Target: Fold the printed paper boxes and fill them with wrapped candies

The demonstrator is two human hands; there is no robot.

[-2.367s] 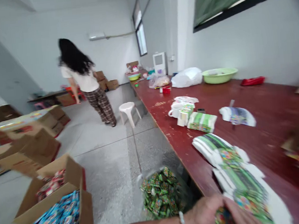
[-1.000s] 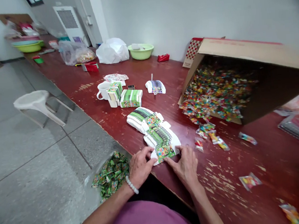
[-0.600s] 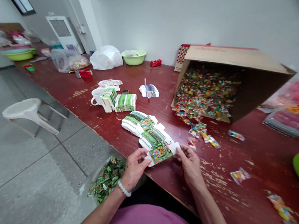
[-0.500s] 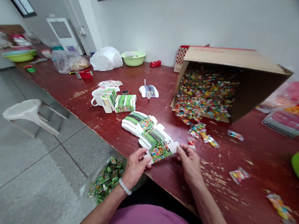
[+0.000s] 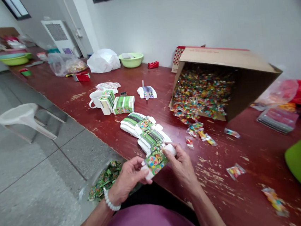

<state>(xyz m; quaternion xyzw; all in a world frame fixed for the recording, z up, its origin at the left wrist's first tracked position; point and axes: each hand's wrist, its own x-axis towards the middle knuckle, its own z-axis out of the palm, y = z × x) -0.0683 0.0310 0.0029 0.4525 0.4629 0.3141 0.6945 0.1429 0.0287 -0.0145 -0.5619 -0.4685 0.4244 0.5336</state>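
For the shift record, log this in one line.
left hand: grips green carton; right hand: grips its other end; fanned stack: beyond

- Green carton (image 5: 156,161) I hold: its small print is too blurred for me to read.
- Flat cartons (image 5: 151,140) stacked before me: print too small to make out.
- Cardboard box (image 5: 219,57): no word I can read.

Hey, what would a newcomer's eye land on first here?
Probably the cardboard box on its side near the wall, candy packets spilling onto the dark red table. Then the left hand and right hand at the table's near edge, holding a green printed carton.
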